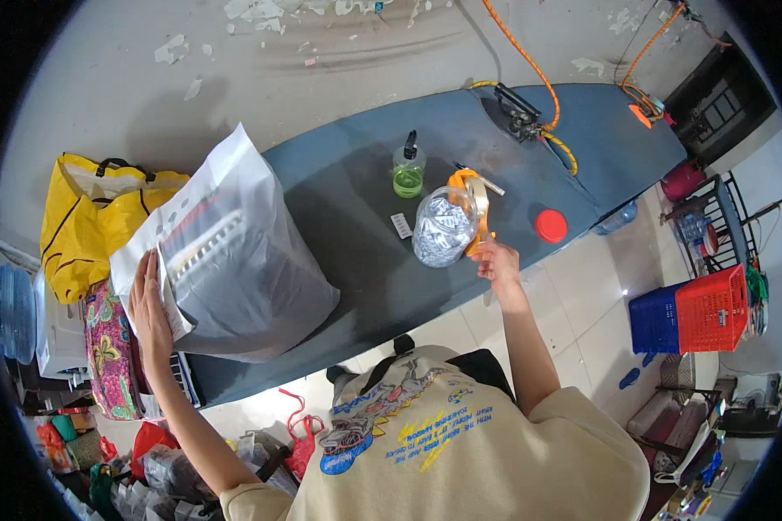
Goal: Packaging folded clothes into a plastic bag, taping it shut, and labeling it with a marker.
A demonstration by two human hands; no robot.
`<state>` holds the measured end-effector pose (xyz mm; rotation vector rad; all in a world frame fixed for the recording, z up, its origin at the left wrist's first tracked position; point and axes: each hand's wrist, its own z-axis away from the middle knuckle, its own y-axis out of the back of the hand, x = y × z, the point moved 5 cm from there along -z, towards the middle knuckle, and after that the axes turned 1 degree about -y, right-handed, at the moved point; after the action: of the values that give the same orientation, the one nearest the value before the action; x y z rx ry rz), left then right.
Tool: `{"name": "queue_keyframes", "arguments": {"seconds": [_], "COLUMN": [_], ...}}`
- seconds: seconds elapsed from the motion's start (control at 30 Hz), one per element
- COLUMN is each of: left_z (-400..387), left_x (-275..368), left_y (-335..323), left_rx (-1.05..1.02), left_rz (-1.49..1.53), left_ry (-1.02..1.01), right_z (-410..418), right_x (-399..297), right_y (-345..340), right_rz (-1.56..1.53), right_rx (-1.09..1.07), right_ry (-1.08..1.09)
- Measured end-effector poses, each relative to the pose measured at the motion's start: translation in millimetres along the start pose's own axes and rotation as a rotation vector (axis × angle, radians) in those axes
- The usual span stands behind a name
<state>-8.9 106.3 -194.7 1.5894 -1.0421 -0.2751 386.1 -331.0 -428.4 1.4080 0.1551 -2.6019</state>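
Note:
My left hand (148, 319) lies flat on the folded white edge of a large translucent plastic bag (254, 286), its fingers extended. Dark contents with a striped strip show dimly through the bag, which stands on the grey-blue cloth-covered ironing table (352, 325). My right hand (497, 264) has its fingers curled at the handle end of an orange tape dispenser (483, 218) with a roll of clear tape. Right beside the dispenser stands an uncapped clear jar (444, 228) full of small printed paper labels, partly covering it.
A green-liquid spray bottle (408, 172), a label strip (401, 225), a pen (493, 187) and a red lid (550, 226) surround the jar. An iron (515, 117) with an orange cord rests farther back. A yellow bag (98, 228) is at left; red and blue crates (710, 309) stand right.

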Motion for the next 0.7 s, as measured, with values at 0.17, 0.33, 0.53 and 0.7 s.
{"name": "queue_keyframes", "arguments": {"seconds": [0.17, 0.33, 0.53, 0.7], "left_z": [10, 11, 17, 18], "left_x": [-21, -2, 4, 0], "left_y": [5, 1, 14, 11], "left_rx": [0.000, -0.012, -0.121, -0.037], "left_rz": [-0.089, -0.153, -0.138, -0.158], "left_ry": [-0.005, -0.065, -0.097, -0.154], "right_z": [-12, 9, 130, 289], "right_x": [37, 95, 25, -59], "right_y": [-13, 24, -37, -191], "right_rz": [-0.427, -0.504, 0.140, 0.215], "right_rx": [-0.213, -0.277, -0.282, -0.665], "right_ry": [-0.104, -0.058, 0.255, 0.477]}}
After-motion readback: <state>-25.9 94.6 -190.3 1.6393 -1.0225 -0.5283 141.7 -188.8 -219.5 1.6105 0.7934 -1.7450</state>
